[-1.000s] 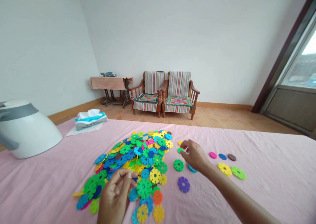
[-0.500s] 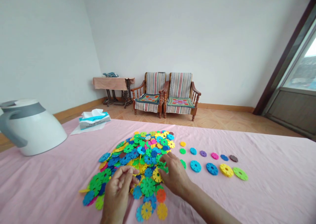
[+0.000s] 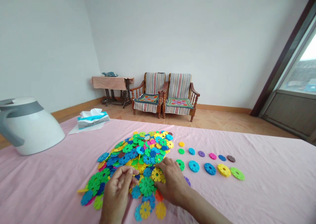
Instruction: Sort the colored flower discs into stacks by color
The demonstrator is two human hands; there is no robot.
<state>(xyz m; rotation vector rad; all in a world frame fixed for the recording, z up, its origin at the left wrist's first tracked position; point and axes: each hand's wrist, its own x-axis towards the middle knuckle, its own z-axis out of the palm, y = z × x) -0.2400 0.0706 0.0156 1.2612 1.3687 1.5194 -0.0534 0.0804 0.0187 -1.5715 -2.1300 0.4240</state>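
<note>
A heap of slotted plastic snowflake discs [image 3: 128, 148] in many colours lies on the pink cloth. My left hand [image 3: 119, 186] hovers at its near side, fingers curled against the thumb; what they may hold is hidden. At the heap's right edge, my right hand [image 3: 171, 181] has its thumb and fingers on either side of a yellow snowflake disc [image 3: 157, 174]. A large green disc [image 3: 146, 186] lies between the hands. Partly covered by my right hand is an orange disc [image 3: 158, 195]. A purple disc [image 3: 187, 180] peeks out beyond that hand.
Right of the heap, separate discs form rows, including a blue one [image 3: 210, 168] and a light green one [image 3: 237, 173]. A white-and-grey jug [image 3: 37, 128] and a tissue box [image 3: 93, 120] stand at left. Two wooden chairs [image 3: 179, 95] are beyond the pink-covered surface [image 3: 271, 178].
My right hand has come lower and nearer, its thumb and fingers now around the yellow disc's edges. The purple disc has come into sight. My left hand keeps its pose; the view shifts slightly.
</note>
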